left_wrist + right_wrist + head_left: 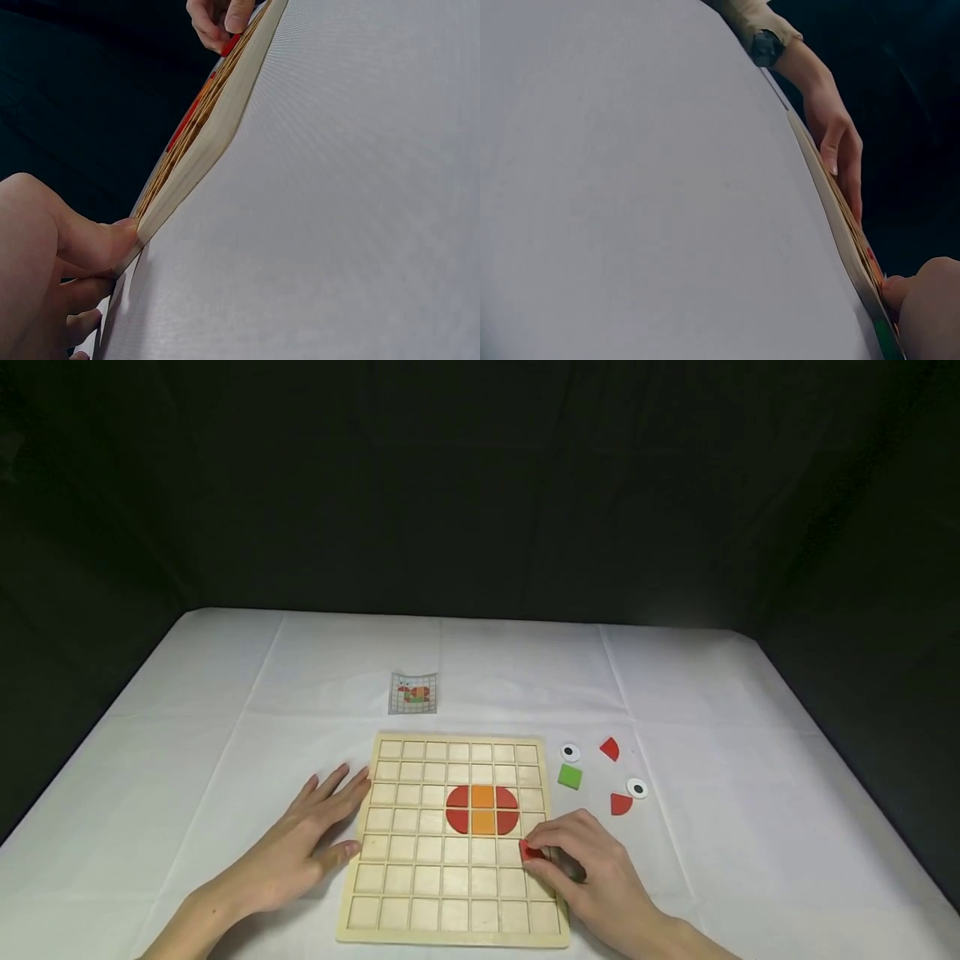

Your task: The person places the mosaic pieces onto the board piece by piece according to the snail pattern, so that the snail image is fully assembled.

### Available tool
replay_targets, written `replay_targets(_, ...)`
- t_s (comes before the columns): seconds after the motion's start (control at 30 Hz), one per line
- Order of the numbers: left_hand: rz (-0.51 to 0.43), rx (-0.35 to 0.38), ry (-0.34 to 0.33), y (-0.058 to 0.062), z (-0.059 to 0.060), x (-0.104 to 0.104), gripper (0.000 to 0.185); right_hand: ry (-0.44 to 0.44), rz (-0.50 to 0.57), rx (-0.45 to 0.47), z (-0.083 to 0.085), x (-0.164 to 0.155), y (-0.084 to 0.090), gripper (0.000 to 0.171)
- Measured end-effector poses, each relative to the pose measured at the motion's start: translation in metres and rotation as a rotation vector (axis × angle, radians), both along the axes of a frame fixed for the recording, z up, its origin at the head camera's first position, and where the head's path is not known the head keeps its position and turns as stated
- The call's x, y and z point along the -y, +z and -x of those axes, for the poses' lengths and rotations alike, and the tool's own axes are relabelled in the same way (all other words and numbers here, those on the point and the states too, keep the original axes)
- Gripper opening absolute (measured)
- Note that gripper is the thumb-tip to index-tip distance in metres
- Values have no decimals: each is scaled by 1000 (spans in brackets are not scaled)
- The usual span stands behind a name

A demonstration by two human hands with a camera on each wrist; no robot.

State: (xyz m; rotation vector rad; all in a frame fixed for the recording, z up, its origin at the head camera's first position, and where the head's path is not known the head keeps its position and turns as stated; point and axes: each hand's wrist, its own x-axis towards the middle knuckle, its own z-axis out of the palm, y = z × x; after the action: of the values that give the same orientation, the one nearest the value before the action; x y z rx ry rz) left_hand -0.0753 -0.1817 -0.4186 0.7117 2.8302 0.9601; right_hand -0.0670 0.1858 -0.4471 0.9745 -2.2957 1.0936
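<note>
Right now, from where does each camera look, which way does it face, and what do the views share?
Head: above, looking forward and down at the wooden grid board, both hands visible.
Left wrist: low beside the left hand, looking along the board's edge toward the right hand.
Right wrist: low by the right hand, facing along the board toward the left hand and its sleeve.
Shared: the board, and the red piece the right hand pinches.
</note>
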Motion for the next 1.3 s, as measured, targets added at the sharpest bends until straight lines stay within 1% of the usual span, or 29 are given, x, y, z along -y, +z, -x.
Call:
replay_targets(0.13,5,-5,1,-1,0,1,74,26,13,-39,2,8,0,25)
replay_targets(0.33,4,-10,-4,-1,1,1,74,55,50,-50,3,15,0,24)
replay_targets(0.47,-4,6,-2,-1,0,0,73,54,59,-56,3,18,0,24)
replay_targets(0.6,-3,7,-1,-1,0,0,73,42,58,-45,2,18,0,25)
replay_targets(0.8,4,-8,-1,0,0,0,73,-4,55,-13,3,20,2,24)
replay_targets(1.03,10,1,1,-1,1,1,73,31,89,7,3,20,0,28)
replay_targets(1.23,21,-1,5,-1,1,0,73,23,100,59,3,17,1,27)
replay_targets(1.3,23,-4,4,0,1,0,73,23,104,54,3,18,0,27)
